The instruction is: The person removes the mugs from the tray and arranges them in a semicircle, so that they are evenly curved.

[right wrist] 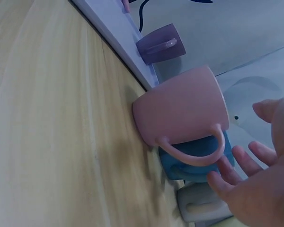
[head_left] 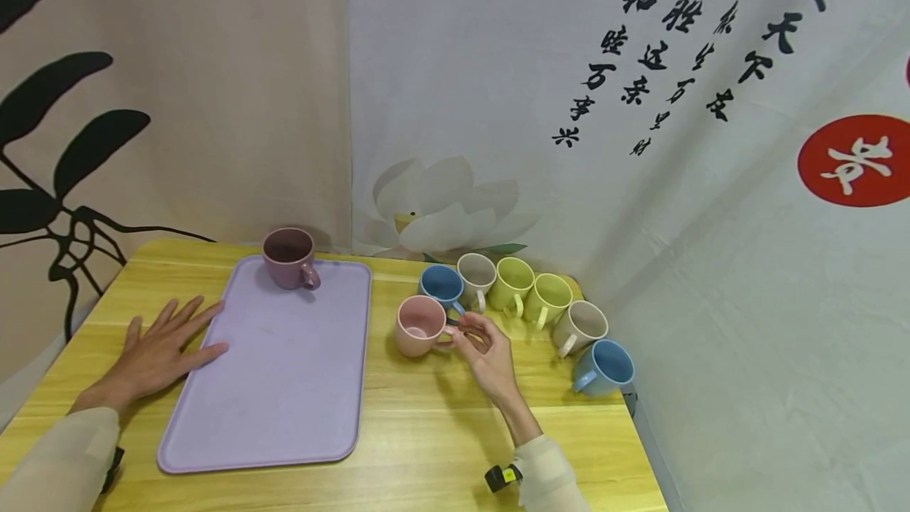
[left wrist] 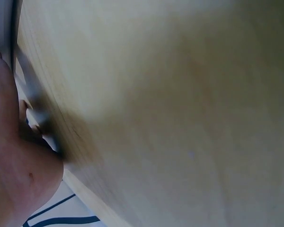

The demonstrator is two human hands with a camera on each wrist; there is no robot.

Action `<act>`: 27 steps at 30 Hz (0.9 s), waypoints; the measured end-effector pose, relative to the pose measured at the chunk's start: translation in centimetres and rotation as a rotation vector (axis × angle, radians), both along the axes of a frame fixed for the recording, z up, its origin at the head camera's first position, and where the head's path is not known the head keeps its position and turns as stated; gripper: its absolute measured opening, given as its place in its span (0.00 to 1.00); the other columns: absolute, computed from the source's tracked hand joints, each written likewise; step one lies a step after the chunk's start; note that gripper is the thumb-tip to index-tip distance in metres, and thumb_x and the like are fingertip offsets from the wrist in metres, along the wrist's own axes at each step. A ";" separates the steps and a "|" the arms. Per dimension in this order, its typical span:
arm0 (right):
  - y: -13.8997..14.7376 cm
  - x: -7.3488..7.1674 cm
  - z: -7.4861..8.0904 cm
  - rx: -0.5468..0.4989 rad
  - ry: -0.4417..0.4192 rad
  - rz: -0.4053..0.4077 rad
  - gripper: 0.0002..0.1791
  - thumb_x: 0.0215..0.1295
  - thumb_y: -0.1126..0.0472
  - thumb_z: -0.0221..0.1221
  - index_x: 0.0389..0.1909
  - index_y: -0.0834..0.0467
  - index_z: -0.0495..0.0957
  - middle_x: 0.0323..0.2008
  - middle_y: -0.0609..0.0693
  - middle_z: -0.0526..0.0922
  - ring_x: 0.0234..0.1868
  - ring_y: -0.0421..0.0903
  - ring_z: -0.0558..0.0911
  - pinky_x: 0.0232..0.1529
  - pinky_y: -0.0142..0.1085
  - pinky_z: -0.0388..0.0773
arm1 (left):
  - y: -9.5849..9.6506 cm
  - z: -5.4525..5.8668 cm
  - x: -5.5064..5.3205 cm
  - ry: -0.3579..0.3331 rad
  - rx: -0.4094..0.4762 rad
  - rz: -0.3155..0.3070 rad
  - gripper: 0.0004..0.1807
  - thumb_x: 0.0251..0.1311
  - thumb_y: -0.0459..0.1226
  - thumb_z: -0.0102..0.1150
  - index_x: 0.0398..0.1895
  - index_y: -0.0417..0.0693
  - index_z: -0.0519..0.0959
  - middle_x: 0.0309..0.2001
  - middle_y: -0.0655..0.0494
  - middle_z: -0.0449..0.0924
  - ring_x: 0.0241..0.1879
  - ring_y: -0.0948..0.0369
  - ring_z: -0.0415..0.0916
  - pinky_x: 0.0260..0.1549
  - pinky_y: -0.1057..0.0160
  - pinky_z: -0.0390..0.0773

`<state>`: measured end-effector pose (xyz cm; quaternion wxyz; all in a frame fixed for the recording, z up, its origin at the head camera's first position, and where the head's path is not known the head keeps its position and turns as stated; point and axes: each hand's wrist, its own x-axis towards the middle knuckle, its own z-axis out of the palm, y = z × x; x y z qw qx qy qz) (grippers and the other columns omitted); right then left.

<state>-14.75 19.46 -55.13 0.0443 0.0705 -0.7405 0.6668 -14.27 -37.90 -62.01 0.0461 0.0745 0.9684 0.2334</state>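
A pink mug [head_left: 421,327] stands on the wooden table, its handle pointing right. My right hand [head_left: 487,354] is at that handle with loosely bent fingers; in the right wrist view the thumb is well apart from the fingers [right wrist: 246,163] and the handle is not gripped. Spread flat, my left hand [head_left: 158,350] lies at the left side of the lilac tray [head_left: 284,370], fingertips at its rim. A purple mug [head_left: 287,257] stands at the tray's far end. The left wrist view holds mostly blurred table and part of the left hand [left wrist: 14,146].
Behind the pink mug is a blue mug [head_left: 441,283]. From it a curved row runs right: a grey mug [head_left: 475,271], two green mugs [head_left: 510,283], a beige mug [head_left: 581,324] and another blue mug [head_left: 611,366] near the table's right edge. A printed curtain [head_left: 455,101] hangs behind.
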 end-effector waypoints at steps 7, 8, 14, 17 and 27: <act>-0.4 0.3 1.0 0.074 0.059 -0.019 0.30 0.75 0.67 0.71 0.74 0.71 0.76 0.69 0.72 0.83 0.71 0.57 0.85 0.82 0.56 0.77 | 0.0 0.1 0.0 -0.005 -0.001 0.000 0.51 0.81 0.69 0.54 0.95 0.60 0.47 0.92 0.28 0.39 0.89 0.20 0.28 0.74 0.08 0.19; -0.6 0.5 1.2 0.085 0.068 -0.016 0.31 0.75 0.67 0.72 0.75 0.71 0.75 0.70 0.72 0.83 0.72 0.55 0.84 0.83 0.56 0.76 | 0.0 0.1 0.0 -0.006 0.002 -0.001 0.51 0.81 0.69 0.54 0.95 0.60 0.47 0.92 0.28 0.39 0.89 0.20 0.28 0.74 0.08 0.19; -1.5 1.1 2.3 0.137 0.134 0.022 0.34 0.75 0.67 0.71 0.77 0.70 0.73 0.76 0.70 0.79 0.79 0.63 0.79 0.87 0.43 0.71 | 0.1 0.2 0.0 -0.007 0.010 -0.002 0.51 0.81 0.68 0.54 0.95 0.60 0.48 0.92 0.28 0.39 0.89 0.20 0.28 0.74 0.09 0.18; -2.1 1.5 2.9 0.153 0.152 0.048 0.36 0.74 0.68 0.73 0.79 0.68 0.72 0.78 0.67 0.77 0.83 0.63 0.75 0.88 0.36 0.67 | 0.1 0.1 0.0 -0.004 0.010 -0.003 0.51 0.81 0.68 0.54 0.95 0.60 0.48 0.92 0.28 0.39 0.89 0.20 0.28 0.74 0.09 0.18; -4.2 2.3 4.8 0.220 0.192 0.135 0.39 0.76 0.66 0.71 0.84 0.57 0.68 0.81 0.65 0.75 0.76 0.65 0.83 0.70 0.35 0.85 | 0.1 0.1 0.1 0.003 0.013 -0.001 0.51 0.81 0.68 0.54 0.95 0.60 0.48 0.92 0.28 0.39 0.89 0.20 0.28 0.74 0.09 0.17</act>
